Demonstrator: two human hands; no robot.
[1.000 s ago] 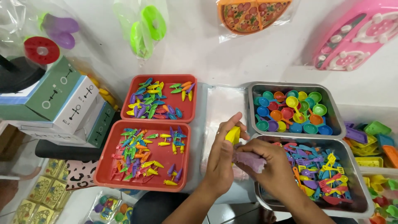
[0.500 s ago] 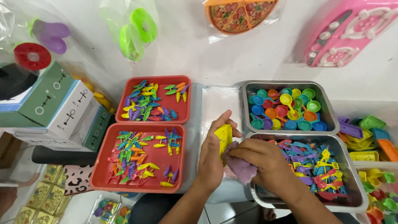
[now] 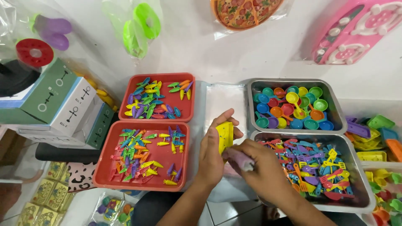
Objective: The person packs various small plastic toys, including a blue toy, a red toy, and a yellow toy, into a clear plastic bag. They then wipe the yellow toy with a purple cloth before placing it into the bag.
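Your two hands meet near the front edge of the desk, in the gap between the red trays and the metal trays. The bigger pieces around you come first: the lower red tray point(image 3: 104, 175) sits to your left with small carrot-like toys scattered in it, the upper red tray point(image 3: 186, 113) lies just behind it, and the lower metal tray point(image 3: 356, 167) with toy forks and spatulas lies to your right, touching your right wrist. Behind that one stands the upper metal tray point(image 3: 335, 104), full of little round pans.

Your left hand point(image 3: 211, 157) is curled shut around the yellow piece point(image 3: 225, 134), fingers wrapped over its top edge and thumb below. That piece stands nearly upright, its long axis running away from you toward the back edge, and it looks flat, bright yellow and dotted with small holes on the face turned to you.

Your right hand point(image 3: 261, 165) is closed on the purple piece point(image 3: 238, 158), which lies just below and to the right of the yellow one, nearly touching it. It is pale lilac and rounded; its full shape is hidden by your fingers. It points leftward, toward the yellow piece, so the right hand is the nearer one to bring them together.
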